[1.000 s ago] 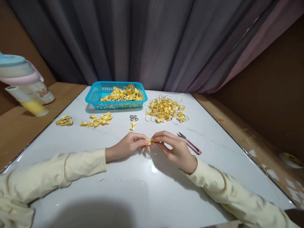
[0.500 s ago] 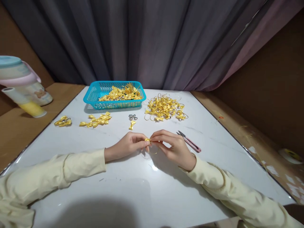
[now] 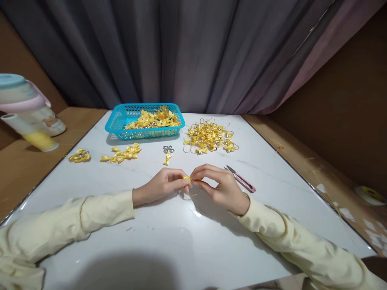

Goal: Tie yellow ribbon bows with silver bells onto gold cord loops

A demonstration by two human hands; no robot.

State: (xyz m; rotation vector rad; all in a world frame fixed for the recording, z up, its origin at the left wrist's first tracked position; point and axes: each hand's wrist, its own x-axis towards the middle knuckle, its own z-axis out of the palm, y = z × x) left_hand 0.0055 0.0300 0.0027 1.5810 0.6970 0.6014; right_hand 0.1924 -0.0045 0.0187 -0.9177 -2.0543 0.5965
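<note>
My left hand (image 3: 163, 184) and my right hand (image 3: 218, 186) meet at the middle of the white table (image 3: 169, 241), fingertips pinched together on a small yellow ribbon bow (image 3: 187, 179). A thin loop of gold thread hangs from the bow just below the fingers. Both wrists rest on the table. Pink thread snips (image 3: 242, 181) lie just right of my right hand. A single yellow bow (image 3: 167, 159) and a few small silver bells (image 3: 168, 149) lie a little beyond my hands.
A blue plastic basket (image 3: 121, 121) holding yellow bows stands at the back. To its right lies a heap of bows with gold loops (image 3: 210, 139). More bows (image 3: 122, 153) and a small bunch (image 3: 79, 156) lie at the left. A pastel bottle (image 3: 27, 110) sits on the left ledge.
Both hands stay pinched on the bow at the same place, with only small finger movements. The view has shifted slightly.
</note>
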